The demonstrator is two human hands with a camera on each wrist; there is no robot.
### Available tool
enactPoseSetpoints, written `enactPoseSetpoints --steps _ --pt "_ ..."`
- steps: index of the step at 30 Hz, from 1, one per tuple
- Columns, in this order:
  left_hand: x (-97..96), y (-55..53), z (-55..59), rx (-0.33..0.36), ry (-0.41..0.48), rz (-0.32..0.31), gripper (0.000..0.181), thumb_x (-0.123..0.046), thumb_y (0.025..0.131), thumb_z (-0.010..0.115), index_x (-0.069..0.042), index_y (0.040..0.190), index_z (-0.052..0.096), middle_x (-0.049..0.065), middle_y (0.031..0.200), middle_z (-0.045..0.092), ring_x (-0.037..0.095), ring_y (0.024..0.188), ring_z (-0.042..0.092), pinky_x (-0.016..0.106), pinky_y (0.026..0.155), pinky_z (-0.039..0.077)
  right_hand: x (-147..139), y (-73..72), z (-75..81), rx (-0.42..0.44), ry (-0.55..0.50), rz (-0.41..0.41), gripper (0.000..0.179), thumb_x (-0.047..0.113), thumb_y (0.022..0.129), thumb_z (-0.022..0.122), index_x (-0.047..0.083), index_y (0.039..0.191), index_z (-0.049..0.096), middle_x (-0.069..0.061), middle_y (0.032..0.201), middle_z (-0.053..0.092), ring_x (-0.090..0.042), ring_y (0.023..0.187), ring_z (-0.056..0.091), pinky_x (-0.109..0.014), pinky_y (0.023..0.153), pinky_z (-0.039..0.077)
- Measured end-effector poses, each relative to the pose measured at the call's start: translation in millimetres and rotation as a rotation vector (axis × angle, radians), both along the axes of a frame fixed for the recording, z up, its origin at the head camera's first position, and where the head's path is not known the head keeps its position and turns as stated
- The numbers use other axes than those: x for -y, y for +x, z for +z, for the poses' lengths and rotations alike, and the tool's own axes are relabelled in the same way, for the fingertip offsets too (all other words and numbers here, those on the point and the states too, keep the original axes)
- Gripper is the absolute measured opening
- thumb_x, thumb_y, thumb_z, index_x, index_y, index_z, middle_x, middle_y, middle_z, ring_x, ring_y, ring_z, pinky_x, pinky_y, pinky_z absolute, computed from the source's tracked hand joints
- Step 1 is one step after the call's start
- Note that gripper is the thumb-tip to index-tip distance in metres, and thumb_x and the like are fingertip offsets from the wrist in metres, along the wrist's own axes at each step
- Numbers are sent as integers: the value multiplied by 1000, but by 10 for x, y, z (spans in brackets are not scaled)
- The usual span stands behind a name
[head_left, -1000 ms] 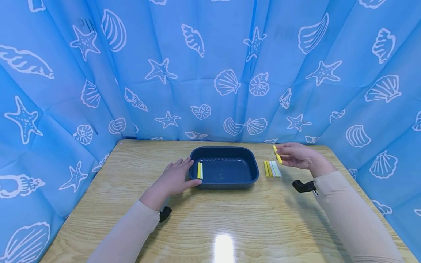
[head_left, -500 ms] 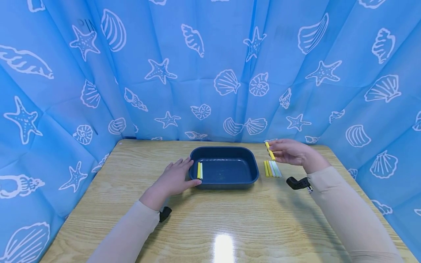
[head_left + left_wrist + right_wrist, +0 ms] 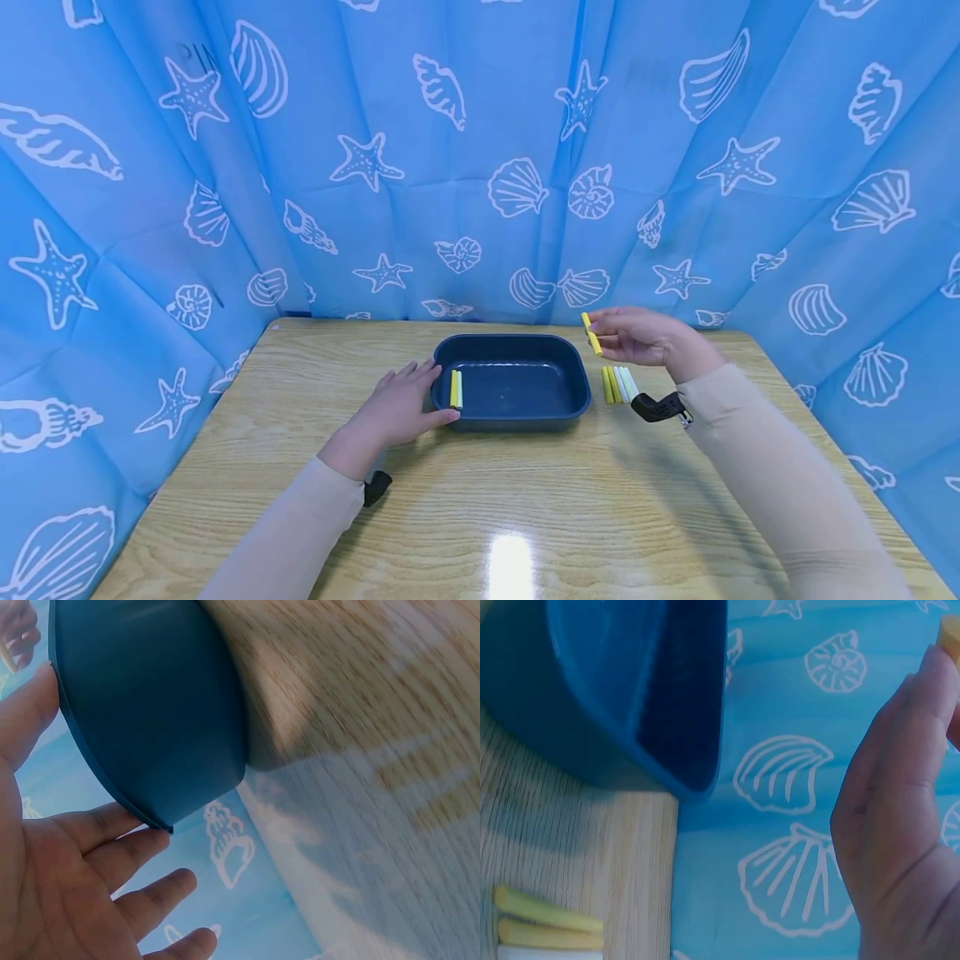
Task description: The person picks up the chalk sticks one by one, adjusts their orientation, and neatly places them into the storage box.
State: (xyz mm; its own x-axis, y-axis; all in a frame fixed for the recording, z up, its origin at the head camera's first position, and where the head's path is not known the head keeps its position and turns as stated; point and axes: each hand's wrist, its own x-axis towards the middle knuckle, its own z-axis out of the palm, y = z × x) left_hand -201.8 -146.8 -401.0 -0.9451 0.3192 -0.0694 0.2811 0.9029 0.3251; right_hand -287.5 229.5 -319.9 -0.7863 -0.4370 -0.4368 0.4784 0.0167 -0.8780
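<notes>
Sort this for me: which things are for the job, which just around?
Likely the job: held yellow stick; dark blue tray; two sticks inside; row of sticks beside.
Just around: shell-print curtain; wooden table; black wrist pieces.

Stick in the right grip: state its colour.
The stick in the right grip is yellow, seen best in the head view.
</notes>
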Motion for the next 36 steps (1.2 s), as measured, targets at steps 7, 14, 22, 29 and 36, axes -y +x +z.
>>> enactPoseSetpoints --steps 7,14,22,29,36 --pt "0 9 5 3 7 1 89 -59 92 63 -7 157 32 13 164 25 39 150 20 62 119 12 198 -73 -14 8 22 1 24 0 101 52 6 124 48 -2 88 63 -11 77 64 -24 71 59" --pt "15 17 22 3 5 7 89 -59 92 64 -7 157 32 14 163 26 39 150 20 62 119 12 399 -130 -11 8 46 5 35 1 101 53 5 134 41 0 86 62 -11 74 63 -23 70 59" --pt "0 16 21 8 0 -3 89 -59 92 63 -7 157 32 13 164 25 38 150 19 62 119 12 563 -176 -64 24 47 29 37 1 101 53 3 136 42 -1 87 62 -12 75 62 -25 69 59" --pt "-17 17 20 8 3 5 88 -58 92 64 -7 157 33 13 163 25 38 150 20 61 119 13 756 -244 -141 17 101 44 51 5 101 55 3 147 35 -4 94 56 -14 82 59 -23 71 58" --pt "-3 10 18 7 8 -3 88 -59 92 63 -7 157 33 13 163 26 38 150 21 62 119 13 960 -329 -267 43 100 21 28 2 99 57 1 127 51 -8 98 54 -18 85 60 -26 73 59"
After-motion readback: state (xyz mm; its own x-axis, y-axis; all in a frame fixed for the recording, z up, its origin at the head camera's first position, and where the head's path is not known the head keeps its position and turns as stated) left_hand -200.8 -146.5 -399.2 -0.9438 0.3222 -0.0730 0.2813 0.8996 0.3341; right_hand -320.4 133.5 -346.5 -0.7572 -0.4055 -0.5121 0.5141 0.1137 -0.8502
